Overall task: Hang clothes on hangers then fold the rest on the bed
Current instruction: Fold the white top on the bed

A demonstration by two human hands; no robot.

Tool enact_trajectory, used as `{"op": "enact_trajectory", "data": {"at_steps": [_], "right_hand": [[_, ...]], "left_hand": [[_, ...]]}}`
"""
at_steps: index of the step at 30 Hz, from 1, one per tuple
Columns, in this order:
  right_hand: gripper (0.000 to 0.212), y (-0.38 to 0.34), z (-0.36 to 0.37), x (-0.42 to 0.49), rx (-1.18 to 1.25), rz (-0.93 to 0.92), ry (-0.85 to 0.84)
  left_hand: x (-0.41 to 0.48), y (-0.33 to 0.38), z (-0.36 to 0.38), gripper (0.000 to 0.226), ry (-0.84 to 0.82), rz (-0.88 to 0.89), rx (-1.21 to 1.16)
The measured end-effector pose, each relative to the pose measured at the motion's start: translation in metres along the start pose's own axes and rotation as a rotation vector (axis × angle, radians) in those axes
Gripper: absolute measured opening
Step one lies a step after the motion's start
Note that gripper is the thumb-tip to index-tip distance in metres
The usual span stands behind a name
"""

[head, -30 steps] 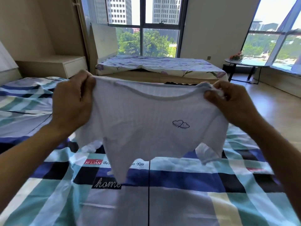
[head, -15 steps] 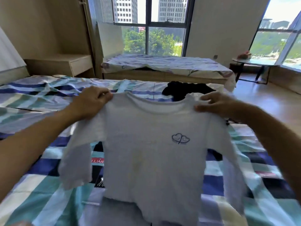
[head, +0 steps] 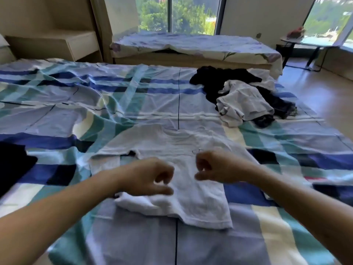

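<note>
Left hand [head: 150,176] and right hand [head: 215,167] hang empty, loosely curled, over the white tee [head: 200,207], whose bunched hem will probably fold lumpy.

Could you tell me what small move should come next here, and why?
Probably the left hand should smooth the bunched hem corner: the white T-shirt lies spread on the bed, that corner is rumpled, and the right hand is likewise empty.
</note>
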State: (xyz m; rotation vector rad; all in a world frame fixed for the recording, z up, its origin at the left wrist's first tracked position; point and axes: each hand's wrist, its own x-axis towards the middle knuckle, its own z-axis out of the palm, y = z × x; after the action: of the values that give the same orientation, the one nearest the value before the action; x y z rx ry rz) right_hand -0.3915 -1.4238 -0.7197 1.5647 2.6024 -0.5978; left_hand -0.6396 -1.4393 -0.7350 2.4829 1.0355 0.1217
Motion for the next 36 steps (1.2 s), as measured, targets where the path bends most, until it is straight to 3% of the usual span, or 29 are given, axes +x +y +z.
{"op": "enact_trajectory", "data": {"at_steps": [2,5,8,11,14,18,21,24,26,28,32,36], "right_hand": [[0.027,-0.027,0.012,-0.02,0.014,-0.132,-0.175],[0.045,-0.043,0.039,-0.031,-0.117,-0.195,-0.366],[0.054,-0.042,0.061,-0.03,-0.254,-0.23,-0.329],[0.026,-0.034,0.061,-0.023,-0.223,-0.233,-0.224],[0.009,-0.023,0.054,-0.021,-0.171,-0.166,-0.198],[0.018,-0.015,0.047,-0.023,-0.087,-0.153,-0.15],[0.023,-0.025,0.037,-0.033,-0.024,-0.205,-0.192],[0.004,-0.03,0.031,-0.044,0.021,-0.187,-0.422],[0.022,-0.017,0.022,-0.045,0.05,-0.067,-0.478],[0.029,0.009,0.008,-0.041,0.071,0.061,-0.334],[0.031,0.088,-0.013,-0.031,0.081,0.378,0.111],[0.042,0.156,-0.001,-0.035,0.203,0.654,0.175]], "left_hand": [[-0.006,0.019,0.013,0.032,-0.169,0.077,-0.002],[-0.01,0.02,0.03,0.041,-0.259,0.046,0.199],[-0.018,0.01,0.04,0.042,-0.299,-0.029,0.262],[-0.018,0.005,0.044,0.016,-0.196,-0.008,0.28],[-0.018,-0.003,0.04,0.018,-0.137,-0.087,0.351],[-0.026,-0.014,0.024,0.013,-0.116,-0.143,0.212],[-0.034,-0.01,0.008,0.024,-0.223,-0.146,0.092],[-0.039,-0.001,0.003,0.015,-0.453,-0.192,0.012],[-0.036,0.002,0.006,0.023,-0.535,-0.221,-0.024],[-0.026,0.005,0.007,0.032,-0.467,-0.222,-0.001],[0.001,0.004,0.017,0.035,-0.231,-0.148,0.053],[0.032,0.001,0.038,0.037,-0.091,-0.1,0.042]]}}
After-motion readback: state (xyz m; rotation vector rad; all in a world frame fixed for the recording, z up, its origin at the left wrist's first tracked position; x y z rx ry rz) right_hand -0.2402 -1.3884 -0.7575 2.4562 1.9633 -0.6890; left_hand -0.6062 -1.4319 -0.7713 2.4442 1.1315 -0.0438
